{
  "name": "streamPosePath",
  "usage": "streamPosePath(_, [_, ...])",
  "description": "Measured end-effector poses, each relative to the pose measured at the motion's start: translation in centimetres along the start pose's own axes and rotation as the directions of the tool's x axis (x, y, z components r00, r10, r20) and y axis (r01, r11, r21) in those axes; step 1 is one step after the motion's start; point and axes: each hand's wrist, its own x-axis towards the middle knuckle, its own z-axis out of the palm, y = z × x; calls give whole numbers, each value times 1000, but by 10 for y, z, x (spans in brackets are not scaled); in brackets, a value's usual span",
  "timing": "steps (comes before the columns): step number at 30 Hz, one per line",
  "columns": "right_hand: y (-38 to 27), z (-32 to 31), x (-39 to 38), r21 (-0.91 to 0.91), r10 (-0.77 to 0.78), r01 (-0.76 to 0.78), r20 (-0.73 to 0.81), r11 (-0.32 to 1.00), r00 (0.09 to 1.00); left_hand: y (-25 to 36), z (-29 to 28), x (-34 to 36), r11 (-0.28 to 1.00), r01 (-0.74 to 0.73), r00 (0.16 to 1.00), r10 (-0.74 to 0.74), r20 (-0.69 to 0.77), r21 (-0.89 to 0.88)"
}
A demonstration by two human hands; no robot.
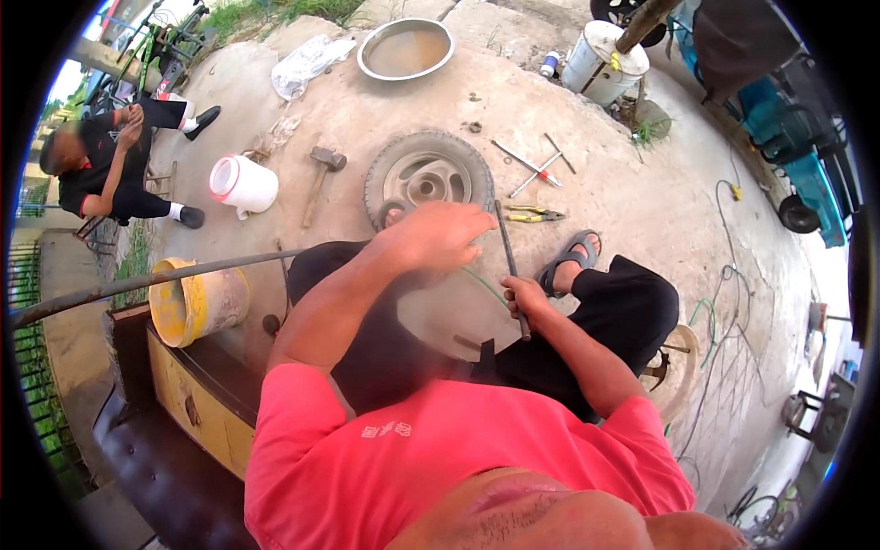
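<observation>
A wheel with a worn tire (378,170) and a dusty metal rim lies flat on the concrete in front of me, between my feet. My left hand (433,236) is over the tire's near edge, fingers stretched toward the right and thumb apart. My right hand (525,295) is closed around the lower part of a dark metal pry bar (507,240). The bar's far end reaches the tire's right edge, close to my left fingertips. Whether it is wedged under the bead is hidden. A thin green cord (486,286) runs below my left hand.
Pliers (534,214) and a cross-shaped lug wrench (539,171) lie right of the wheel. A hammer (323,179), white jug (246,186) and yellow-white bucket (206,302) stand or lie left. A water basin (405,26) is beyond. Another person (115,165) sits at the far left.
</observation>
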Motion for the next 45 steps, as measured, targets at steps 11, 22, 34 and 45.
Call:
streamPosePath(11, [0,-5,-2,-3,6,-6,-1,1000,1000,2,4,1,1000,-16,997,15,-72,-10])
streamPosePath(22, [0,-3,-1,-14,8,-8,-2,1000,1000,3,2,0,1000,-2,998,1,-61,-22])
streamPosePath(34, [3,1,1,-45,-18,17,-19,999,1000,2,-1,-4,999,26,999,-27,41,18])
streamPosePath(45, [1,2,-1,-42,31,-31,7,999,999,-1,-2,-3,999,17,997,-20,71,34])
